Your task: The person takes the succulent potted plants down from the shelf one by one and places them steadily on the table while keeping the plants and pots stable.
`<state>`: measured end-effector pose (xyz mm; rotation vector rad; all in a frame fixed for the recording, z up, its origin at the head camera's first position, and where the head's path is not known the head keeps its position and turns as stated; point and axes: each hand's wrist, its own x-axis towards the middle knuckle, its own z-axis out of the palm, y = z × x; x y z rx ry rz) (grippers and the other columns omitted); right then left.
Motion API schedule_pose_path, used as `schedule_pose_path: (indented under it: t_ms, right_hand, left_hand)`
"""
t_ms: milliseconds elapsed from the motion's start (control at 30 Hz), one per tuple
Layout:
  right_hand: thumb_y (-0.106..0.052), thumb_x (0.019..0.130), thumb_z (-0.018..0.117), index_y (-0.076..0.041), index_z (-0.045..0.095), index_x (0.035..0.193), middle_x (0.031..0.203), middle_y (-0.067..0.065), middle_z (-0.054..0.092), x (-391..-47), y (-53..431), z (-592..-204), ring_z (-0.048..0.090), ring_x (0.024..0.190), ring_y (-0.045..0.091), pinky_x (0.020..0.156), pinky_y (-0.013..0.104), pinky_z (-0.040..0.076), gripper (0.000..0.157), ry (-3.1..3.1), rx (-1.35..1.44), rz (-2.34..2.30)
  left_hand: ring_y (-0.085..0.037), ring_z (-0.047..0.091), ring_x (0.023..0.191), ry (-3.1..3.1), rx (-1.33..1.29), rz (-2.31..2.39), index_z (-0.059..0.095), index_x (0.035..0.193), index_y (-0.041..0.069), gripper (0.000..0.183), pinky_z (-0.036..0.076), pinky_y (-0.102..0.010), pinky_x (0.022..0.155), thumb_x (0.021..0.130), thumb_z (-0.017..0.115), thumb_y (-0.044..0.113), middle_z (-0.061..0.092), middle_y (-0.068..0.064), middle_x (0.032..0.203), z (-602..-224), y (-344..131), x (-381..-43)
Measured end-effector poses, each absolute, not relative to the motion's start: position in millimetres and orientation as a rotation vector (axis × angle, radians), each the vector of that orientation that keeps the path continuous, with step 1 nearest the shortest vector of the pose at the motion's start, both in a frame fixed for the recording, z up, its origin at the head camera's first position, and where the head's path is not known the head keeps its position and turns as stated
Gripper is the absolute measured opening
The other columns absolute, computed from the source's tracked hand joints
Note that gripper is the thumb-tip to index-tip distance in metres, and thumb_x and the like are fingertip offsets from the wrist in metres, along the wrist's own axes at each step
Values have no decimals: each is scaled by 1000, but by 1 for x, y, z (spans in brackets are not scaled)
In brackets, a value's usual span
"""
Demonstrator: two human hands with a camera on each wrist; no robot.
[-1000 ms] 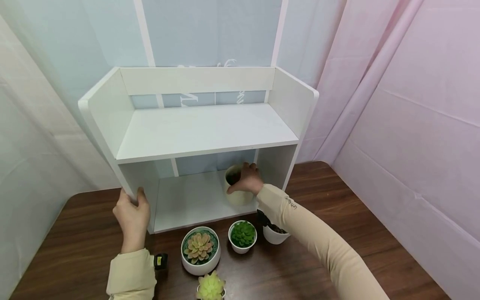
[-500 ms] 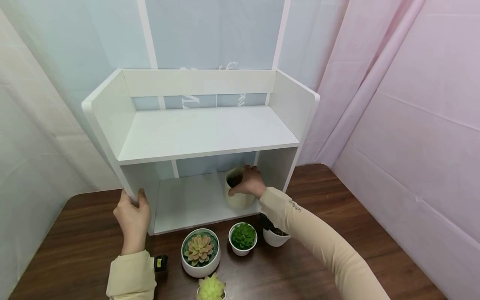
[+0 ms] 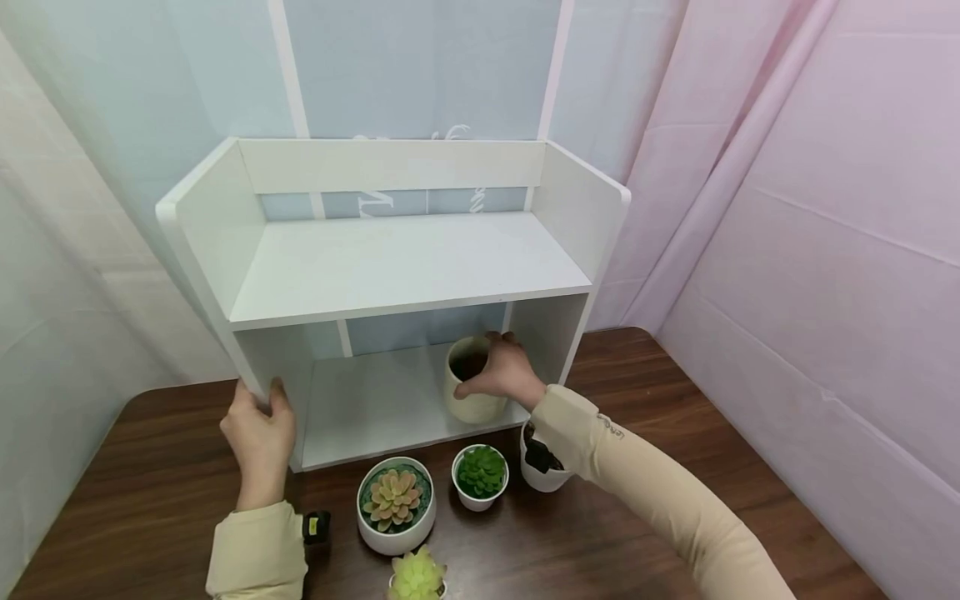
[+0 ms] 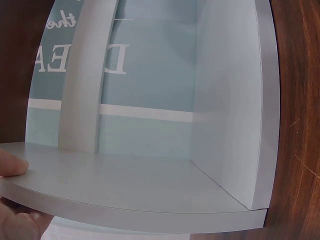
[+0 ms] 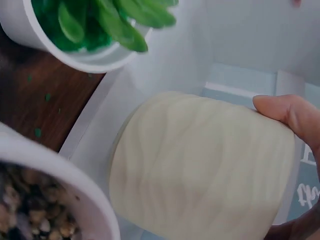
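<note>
A white two-level shelf (image 3: 412, 258) stands on the table. My left hand (image 3: 258, 437) grips the front edge of its left side panel, thumb inside; in the left wrist view a fingertip (image 4: 12, 166) lies on the panel. On the lower board, towards the right, a cream pot (image 3: 474, 408) with a wavy ribbed surface (image 5: 200, 165) stands near the front edge. My right hand (image 3: 506, 372) holds this pot by its upper right side, thumb at the near side and fingers over the far rim. The pot's inside looks dark; its contents are unclear.
In front of the shelf stand an orange succulent (image 3: 393, 500) in a white bowl, a small green succulent (image 3: 481, 472), a yellow-green one (image 3: 417, 575), and a white pebble-filled pot (image 3: 542, 475) under the right sleeve. Patterned fabric hangs behind.
The cream pot has come slightly towards the shelf's front edge in my right hand, and the right forearm has drawn back a little. My left hand keeps its hold.
</note>
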<state>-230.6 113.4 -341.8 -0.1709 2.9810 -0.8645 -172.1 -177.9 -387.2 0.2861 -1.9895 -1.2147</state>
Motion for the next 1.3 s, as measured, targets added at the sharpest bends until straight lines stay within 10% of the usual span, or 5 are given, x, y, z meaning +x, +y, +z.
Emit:
schedule_pose_path:
  t_ms: [1300]
  right_hand:
    - [-36, 56, 87, -14, 41, 143, 137, 10, 43, -143, 130, -321, 44, 115, 27, 85, 47, 46, 101, 3027, -437, -1095]
  left_hand:
    - [-53, 60, 101, -2007, 290, -1228, 55, 118, -14, 31, 46, -64, 78, 92, 52, 3, 61, -37, 112, -385, -177, -170]
